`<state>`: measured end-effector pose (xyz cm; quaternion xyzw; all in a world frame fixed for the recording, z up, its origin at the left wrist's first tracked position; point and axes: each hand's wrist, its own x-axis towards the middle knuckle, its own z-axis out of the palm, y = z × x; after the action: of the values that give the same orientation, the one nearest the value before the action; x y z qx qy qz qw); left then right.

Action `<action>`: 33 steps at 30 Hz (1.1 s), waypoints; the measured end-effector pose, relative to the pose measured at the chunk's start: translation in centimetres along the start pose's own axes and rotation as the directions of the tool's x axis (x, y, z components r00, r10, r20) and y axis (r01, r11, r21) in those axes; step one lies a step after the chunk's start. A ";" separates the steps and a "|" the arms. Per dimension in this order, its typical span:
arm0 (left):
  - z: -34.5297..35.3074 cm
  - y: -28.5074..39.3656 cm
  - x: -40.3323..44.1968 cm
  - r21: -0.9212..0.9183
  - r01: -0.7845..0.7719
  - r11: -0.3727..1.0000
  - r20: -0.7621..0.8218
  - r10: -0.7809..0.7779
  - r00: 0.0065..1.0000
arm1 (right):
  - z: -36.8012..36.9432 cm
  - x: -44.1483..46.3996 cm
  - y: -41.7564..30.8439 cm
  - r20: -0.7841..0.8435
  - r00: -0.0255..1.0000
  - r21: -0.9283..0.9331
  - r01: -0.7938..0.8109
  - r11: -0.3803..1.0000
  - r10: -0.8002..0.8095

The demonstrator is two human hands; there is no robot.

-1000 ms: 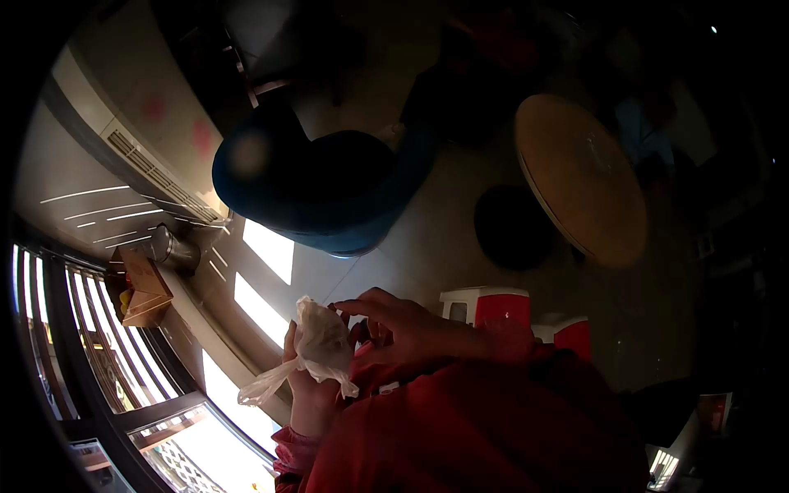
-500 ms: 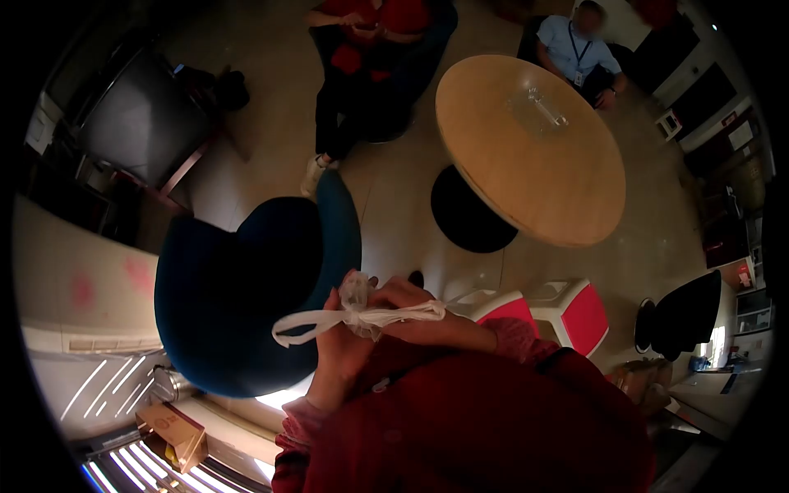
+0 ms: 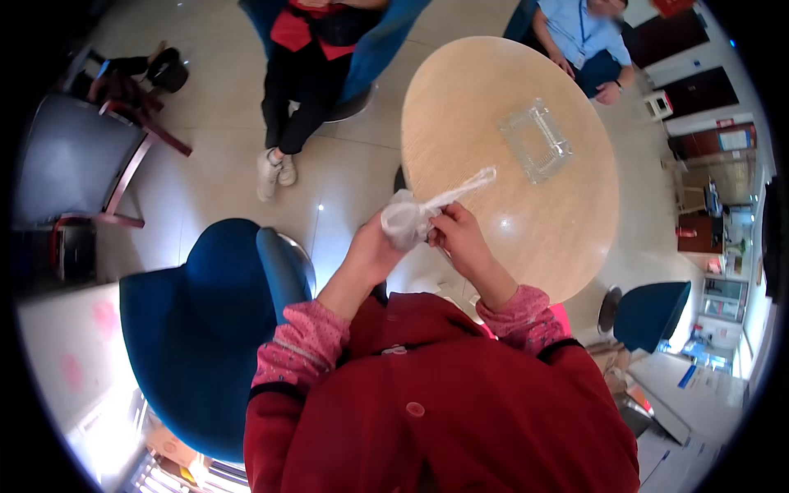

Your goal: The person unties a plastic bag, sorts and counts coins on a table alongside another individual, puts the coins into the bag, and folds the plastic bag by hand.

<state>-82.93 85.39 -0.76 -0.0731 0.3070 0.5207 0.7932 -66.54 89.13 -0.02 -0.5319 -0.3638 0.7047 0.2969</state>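
The crumpled, translucent white plastic bag (image 3: 403,220) has shifted toward the round, pale-wood table (image 3: 460,107); your left hand (image 3: 374,248) grips it, your right hand (image 3: 462,240) pinches its gathers: bunched up, not yet released.

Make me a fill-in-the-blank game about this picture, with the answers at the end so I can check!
1. The left hand and right hand are both on a thin white plastic ____.
2. The big armchair nearest the left sleeve is coloured ____.
3. The clear rectangular object lies on the wooden ____.
4. The shoes of the seated person in black trousers are coloured ____.

Missing words: bag; blue; table; white.
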 end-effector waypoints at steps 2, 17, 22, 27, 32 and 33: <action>-2.7 0.3 5.5 0.214 -0.059 0.975 0.234 0.007 0.972 | -0.5 1.9 -2.2 -0.071 0.997 0.002 0.023 1.000 -0.022; 7.2 6.1 16.7 0.887 -0.455 -0.072 0.461 0.142 0.876 | -8.1 10.9 -6.9 -0.592 0.785 -0.174 0.096 0.980 -0.182; 6.3 4.8 17.8 0.849 -0.527 -0.040 0.526 -0.030 0.850 | -8.8 7.7 -4.4 -0.294 0.912 -0.525 0.097 0.845 -0.287; 5.8 4.4 18.6 0.751 -0.633 -0.188 0.627 -0.098 0.773 | -6.5 7.8 -4.5 -0.162 0.918 -0.694 0.155 0.703 -0.363; 6.0 4.4 19.0 0.808 -0.519 -0.277 0.517 -0.086 0.851 | -7.0 9.5 -3.0 -0.130 0.901 -0.694 0.216 0.687 -0.414; 6.1 4.4 18.9 0.894 -0.419 -0.161 0.419 -0.036 0.907 | -7.2 9.7 -3.4 -0.104 0.900 -0.657 0.258 0.708 -0.424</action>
<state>-79.14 104.76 -5.69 0.6721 0.4724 0.2305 0.5215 -61.94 100.24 -3.56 -0.6061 -0.6303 0.4023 0.2710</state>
